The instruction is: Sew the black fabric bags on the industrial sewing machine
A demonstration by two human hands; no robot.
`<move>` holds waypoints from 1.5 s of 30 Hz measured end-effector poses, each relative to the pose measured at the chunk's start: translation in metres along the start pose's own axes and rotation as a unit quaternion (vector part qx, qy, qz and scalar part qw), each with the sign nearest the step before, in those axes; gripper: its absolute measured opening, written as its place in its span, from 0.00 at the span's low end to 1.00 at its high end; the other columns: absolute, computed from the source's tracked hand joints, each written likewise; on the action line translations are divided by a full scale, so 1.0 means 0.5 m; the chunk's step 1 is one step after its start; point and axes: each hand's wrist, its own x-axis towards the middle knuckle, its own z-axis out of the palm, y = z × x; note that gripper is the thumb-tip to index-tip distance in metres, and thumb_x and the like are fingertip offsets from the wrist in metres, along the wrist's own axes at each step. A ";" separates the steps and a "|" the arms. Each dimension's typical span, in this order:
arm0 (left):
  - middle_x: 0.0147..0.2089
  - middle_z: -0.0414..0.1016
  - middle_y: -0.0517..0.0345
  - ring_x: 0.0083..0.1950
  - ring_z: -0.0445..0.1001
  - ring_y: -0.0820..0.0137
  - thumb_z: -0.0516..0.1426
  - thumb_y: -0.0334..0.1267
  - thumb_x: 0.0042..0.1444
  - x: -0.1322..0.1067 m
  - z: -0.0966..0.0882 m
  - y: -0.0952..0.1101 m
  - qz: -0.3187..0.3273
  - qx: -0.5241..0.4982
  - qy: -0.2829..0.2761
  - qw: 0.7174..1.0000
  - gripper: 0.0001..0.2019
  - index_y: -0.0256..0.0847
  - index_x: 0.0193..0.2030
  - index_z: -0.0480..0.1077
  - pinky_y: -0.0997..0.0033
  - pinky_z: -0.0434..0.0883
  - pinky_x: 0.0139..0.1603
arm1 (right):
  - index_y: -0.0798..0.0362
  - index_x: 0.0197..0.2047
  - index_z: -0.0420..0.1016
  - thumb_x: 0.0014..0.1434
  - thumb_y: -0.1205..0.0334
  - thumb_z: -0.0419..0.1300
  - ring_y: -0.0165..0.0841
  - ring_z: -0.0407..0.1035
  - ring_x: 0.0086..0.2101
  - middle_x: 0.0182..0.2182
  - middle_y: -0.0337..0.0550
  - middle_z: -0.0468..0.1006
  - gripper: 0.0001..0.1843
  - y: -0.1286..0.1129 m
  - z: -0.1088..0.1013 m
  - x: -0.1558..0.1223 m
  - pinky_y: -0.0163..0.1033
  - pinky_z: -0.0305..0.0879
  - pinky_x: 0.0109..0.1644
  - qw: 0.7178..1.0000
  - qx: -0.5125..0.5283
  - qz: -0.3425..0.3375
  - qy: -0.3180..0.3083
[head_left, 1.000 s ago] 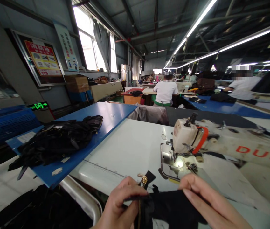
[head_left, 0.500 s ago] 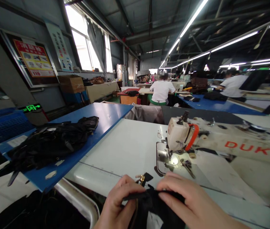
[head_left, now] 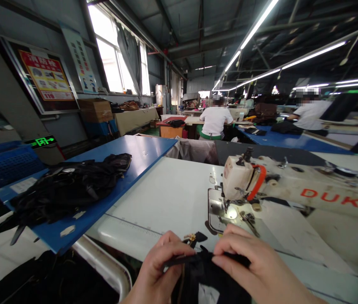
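Observation:
At the bottom edge of the head view my left hand (head_left: 158,274) pinches the top edge of a black fabric piece (head_left: 204,276), thumb on top. My right hand (head_left: 254,270) grips the same edge just to its right, fingers curled over it. A small gold zipper pull (head_left: 191,237) pokes out above the fabric between my hands. The piece lies at the near edge of the white sewing table (head_left: 172,194). The white sewing machine (head_left: 292,185), marked DUKI in red, stands just beyond my right hand, its lit needle area (head_left: 229,211) close by.
A blue board (head_left: 137,152) to the left carries a heap of black pieces (head_left: 65,190). More black fabric lies below the table edge at lower left (head_left: 39,283). Other people in white shirts (head_left: 215,122) sit at tables farther back. Blue crates (head_left: 1,169) stand by the left wall.
My right hand has slid left along the fabric edge toward my left hand, and the two now hold it close together. The view has shifted slightly.

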 end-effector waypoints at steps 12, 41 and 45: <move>0.60 0.60 0.60 0.64 0.53 0.62 0.53 0.29 0.53 0.045 -0.035 0.053 -0.164 -0.116 -0.084 0.976 0.22 0.50 0.54 0.67 0.61 0.46 0.65 | 0.47 0.35 0.64 0.66 0.57 0.47 0.30 0.62 0.30 0.28 0.34 0.65 0.09 0.006 0.015 0.010 0.34 0.59 0.35 0.991 0.107 0.081 -0.005; 0.37 0.63 0.59 0.41 0.65 0.70 0.66 0.32 0.44 0.078 0.017 0.007 -0.088 0.018 -0.110 0.990 0.10 0.39 0.35 0.73 0.71 0.63 0.43 | 0.51 0.36 0.68 0.55 0.48 0.60 0.28 0.59 0.27 0.25 0.33 0.64 0.15 0.054 0.065 0.061 0.33 0.56 0.30 0.877 0.404 0.235 0.114; 0.35 0.65 0.59 0.40 0.66 0.70 0.65 0.33 0.46 0.081 0.026 -0.014 -0.090 0.012 -0.058 0.994 0.07 0.39 0.34 0.73 0.72 0.62 0.43 | 0.50 0.38 0.69 0.54 0.48 0.61 0.28 0.61 0.27 0.26 0.33 0.65 0.15 0.063 0.073 0.070 0.33 0.56 0.29 0.856 0.431 0.255 0.126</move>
